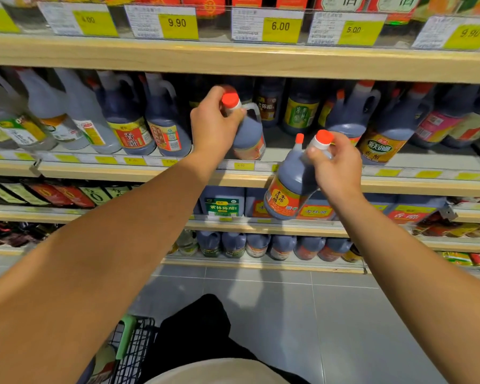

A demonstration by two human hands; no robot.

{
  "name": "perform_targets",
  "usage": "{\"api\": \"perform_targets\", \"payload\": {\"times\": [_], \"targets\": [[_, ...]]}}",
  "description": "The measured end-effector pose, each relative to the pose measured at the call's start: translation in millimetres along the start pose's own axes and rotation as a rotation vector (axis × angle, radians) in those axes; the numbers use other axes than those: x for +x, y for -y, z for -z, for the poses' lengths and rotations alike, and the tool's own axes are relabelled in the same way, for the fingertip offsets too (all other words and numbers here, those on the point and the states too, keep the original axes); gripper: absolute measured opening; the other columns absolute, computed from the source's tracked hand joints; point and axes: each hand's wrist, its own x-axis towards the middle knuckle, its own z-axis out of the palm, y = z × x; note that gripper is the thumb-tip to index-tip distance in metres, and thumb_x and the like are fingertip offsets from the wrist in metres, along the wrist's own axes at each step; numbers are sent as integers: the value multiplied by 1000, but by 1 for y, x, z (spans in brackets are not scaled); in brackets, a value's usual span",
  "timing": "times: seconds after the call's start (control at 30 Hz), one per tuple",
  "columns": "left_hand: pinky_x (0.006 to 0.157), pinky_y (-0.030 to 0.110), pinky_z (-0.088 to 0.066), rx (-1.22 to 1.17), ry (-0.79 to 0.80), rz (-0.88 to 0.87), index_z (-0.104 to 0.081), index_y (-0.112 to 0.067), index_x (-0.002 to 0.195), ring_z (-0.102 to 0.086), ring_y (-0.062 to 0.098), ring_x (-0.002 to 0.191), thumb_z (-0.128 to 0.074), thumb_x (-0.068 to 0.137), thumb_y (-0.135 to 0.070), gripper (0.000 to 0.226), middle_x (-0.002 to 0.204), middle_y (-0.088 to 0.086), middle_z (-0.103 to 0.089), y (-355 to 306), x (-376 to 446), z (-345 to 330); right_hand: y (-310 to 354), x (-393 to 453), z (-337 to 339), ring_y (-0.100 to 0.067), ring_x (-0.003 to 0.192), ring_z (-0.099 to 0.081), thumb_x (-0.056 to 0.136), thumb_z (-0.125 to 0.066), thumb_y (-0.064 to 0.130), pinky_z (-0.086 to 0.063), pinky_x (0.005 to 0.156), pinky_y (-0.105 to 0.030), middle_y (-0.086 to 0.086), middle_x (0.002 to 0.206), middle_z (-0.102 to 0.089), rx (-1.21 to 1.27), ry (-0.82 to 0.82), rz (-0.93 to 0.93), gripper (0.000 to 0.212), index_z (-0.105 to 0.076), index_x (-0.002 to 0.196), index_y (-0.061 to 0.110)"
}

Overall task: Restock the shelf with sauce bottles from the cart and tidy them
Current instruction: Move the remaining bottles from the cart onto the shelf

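- The left hand (214,120) is gripping the neck of a dark sauce bottle (247,131) just under its orange-red cap, fingers curled round it.
- That bottle is standing on the middle shelf (150,173), near the front edge, with an open gap on the shelf to its right.
- It is showing a dark brown fill, a looped clear handle on its right shoulder and an orange label low on the body.
- Its long axis is running nearly upright, cap pointing up and leaning slightly to the left.
- The right hand (336,164) is holding a second bottle (297,184) by the neck, thumb and fingers pinching just below its orange-red cap.
- This second bottle is hanging in the air in front of the shelf edge, lower and to the right of the first one, touching nothing but the hand.
- It is carrying the same dark liquid and a round orange label with yellow rim and black characters, facing the camera.
- Its long axis is tilting, cap pointing up and to the right, base swinging down and to the left.
- More dark bottles are standing in rows to the left and right on the same shelf, some leaning.
- Yellow price tags (178,23) are hanging along the shelf above.
- A wire cart (133,353) is sitting at the near left, by the grey floor tiles.
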Motion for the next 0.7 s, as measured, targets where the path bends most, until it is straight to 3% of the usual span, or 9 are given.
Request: {"api": "perform_targets", "payload": {"times": [0.07, 0.27, 0.5, 0.57, 0.7], "targets": [[72, 27, -46, 23, -25, 48, -63, -12, 101, -61, 21, 87, -72, 80, -28, 29, 93, 4, -69, 0, 5, -3, -2, 3, 1, -14, 93, -59, 83, -65, 19, -47, 81, -31, 5, 99, -64, 9, -4, 0, 27, -62, 110, 19], [69, 24, -36, 157, -68, 177, -63, -3, 98, -60, 27, 91, -71, 79, -29, 33, 96, 13, -67, -1, 25, -1, -4, 13, 4, -15, 96, -61, 83, -64, 20, -51, 86, -38, 4, 101, -67, 41, -8, 3, 28, -63, 111, 19], [64, 37, -40, 327, -52, 234, -61, 9, 85, -61, 41, 88, -56, 76, -14, 24, 93, 28, -65, 2, 40, 6, 6, 20, 1, -11, 96, -60, 84, -64, 18, -50, 87, -28, 7, 101, -65, 88, -8, 78, 29, -62, 113, 20], [69, 40, -44, 362, -36, 228, -61, 10, 86, -61, 42, 90, -53, 75, -11, 25, 93, 28, -65, 4, 42, 9, 13, 22, 0, -8, 97, -58, 86, -64, 17, -47, 86, -22, 9, 101, -63, 95, -6, 111, 29, -61, 115, 19], [88, 38, -40, 530, 80, 211, -62, 13, 91, -56, 43, 101, -49, 84, -8, 26, 101, 28, -65, 3, 49, 14, 29, 27, -9, -8, 98, -59, 84, -63, 16, -49, 90, -28, 9, 103, -64, 143, -53, 200, 31, -62, 115, 15]]}}
